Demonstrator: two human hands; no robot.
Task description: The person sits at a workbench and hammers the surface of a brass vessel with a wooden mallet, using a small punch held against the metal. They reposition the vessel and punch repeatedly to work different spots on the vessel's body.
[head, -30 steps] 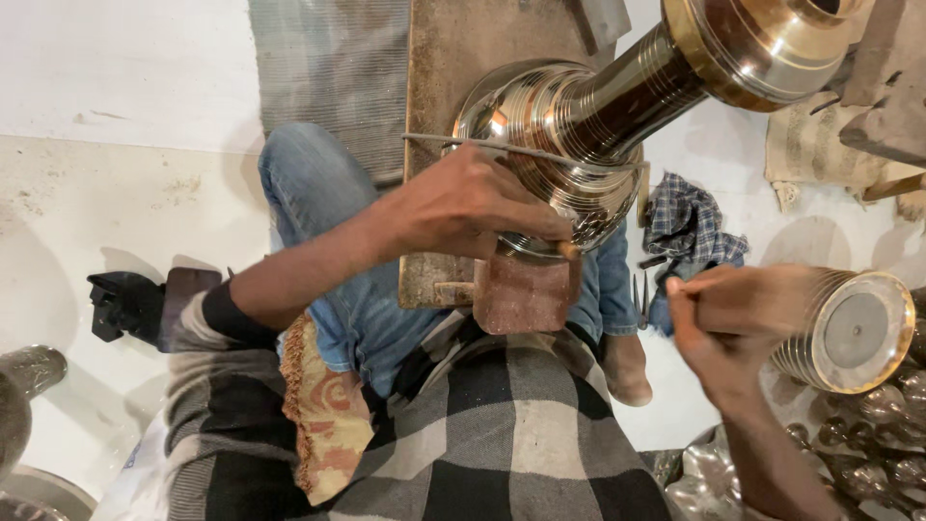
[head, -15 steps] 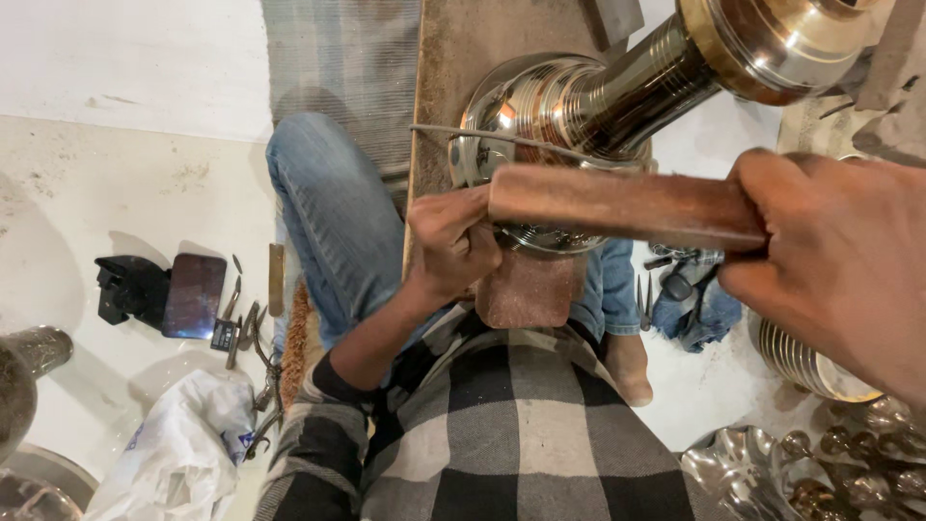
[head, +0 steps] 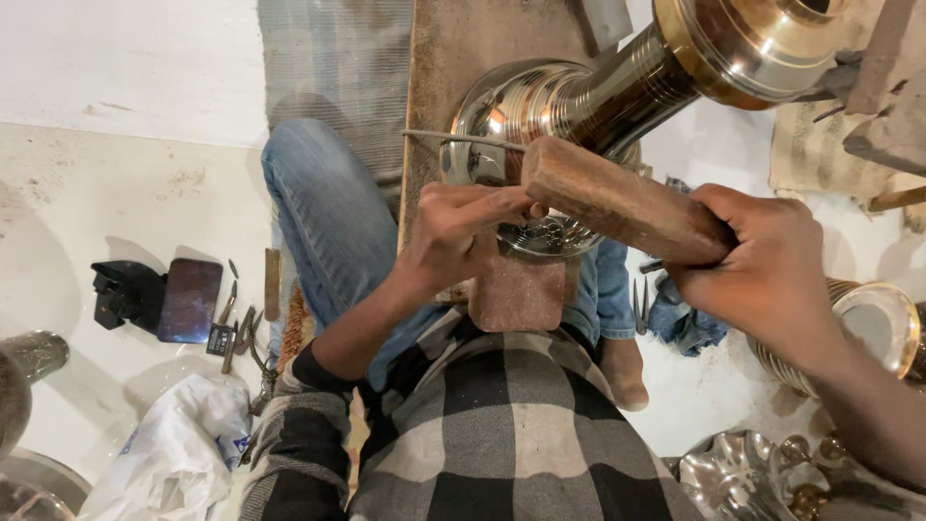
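Note:
A large shiny brass vessel [head: 617, 87] lies tilted over my lap, its ribbed neck running up to a wide golden rim at the top right. My left hand [head: 463, 232] pinches a small tool against the vessel's lower rounded part, beside a thin metal rod [head: 453, 138]. My right hand [head: 762, 260] grips a thick wooden block [head: 617, 198] like a mallet, its far end close to my left fingers. A reddish stone block [head: 521, 289] rests on my lap under the vessel.
A wooden plank [head: 482, 48] lies under the vessel. On the floor at left are a dark phone [head: 188, 299], a black object [head: 121, 289], small hand tools [head: 241, 328] and a white plastic bag [head: 178, 453]. Brass pieces [head: 878, 328] and silvery dishes [head: 743, 473] sit at right.
My right hand rose from a brass piece at the right, took up the wooden block and brought it over the vessel. My left hand slid to the vessel's lower part.

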